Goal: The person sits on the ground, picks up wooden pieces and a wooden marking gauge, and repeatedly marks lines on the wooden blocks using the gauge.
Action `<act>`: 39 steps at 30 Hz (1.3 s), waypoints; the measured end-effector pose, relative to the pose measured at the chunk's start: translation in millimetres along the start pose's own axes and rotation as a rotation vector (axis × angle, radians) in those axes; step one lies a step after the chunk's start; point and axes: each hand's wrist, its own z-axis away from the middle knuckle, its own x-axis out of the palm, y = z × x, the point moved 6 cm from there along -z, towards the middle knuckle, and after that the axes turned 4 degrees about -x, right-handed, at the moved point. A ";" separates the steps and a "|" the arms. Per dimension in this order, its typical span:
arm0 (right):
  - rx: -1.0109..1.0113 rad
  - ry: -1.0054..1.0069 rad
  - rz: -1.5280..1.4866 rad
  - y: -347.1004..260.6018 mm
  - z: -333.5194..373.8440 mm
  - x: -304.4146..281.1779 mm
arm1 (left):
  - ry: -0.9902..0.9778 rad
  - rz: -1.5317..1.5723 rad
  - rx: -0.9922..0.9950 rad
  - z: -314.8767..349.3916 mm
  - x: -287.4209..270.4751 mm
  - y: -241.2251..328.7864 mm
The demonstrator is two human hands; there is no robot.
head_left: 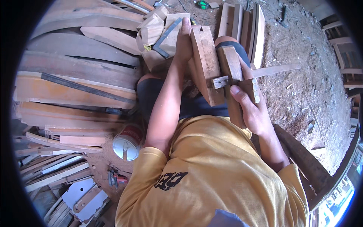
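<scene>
My left hand [184,44] is closed round the far left side of a thick light-brown wooden piece [207,66], its thumb pointing up. The piece stands tilted above my lap, with a small notch at its far end. To the right, my right hand [254,111] grips a wooden marking gauge [230,62], a long block with a short beam [220,82] crossing it. My right thumb presses near the crossing. The beam's left end meets or overlaps the wooden piece's right face; whether it touches, I cannot tell. Most fingers of both hands are hidden behind the wood.
A dark L-shaped square [162,47] rests on wood offcuts ahead. Curved planks [79,49] are stacked at left, a dark flat bar [89,89] on them. A paint bucket [130,142] and pliers [112,177] sit nearby. Several boards [258,38] lie far right of centre.
</scene>
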 end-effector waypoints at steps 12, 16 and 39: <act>-0.158 0.122 0.196 -2.5 -58.0 -20.6 | -0.031 0.010 0.057 7.6 28.3 11.8; -0.191 0.150 0.332 -4.3 -78.9 -26.3 | 0.076 0.024 0.017 21.3 36.1 21.1; -0.041 0.087 0.344 2.7 -24.1 -24.1 | 0.105 0.227 0.136 -6.7 17.6 -3.4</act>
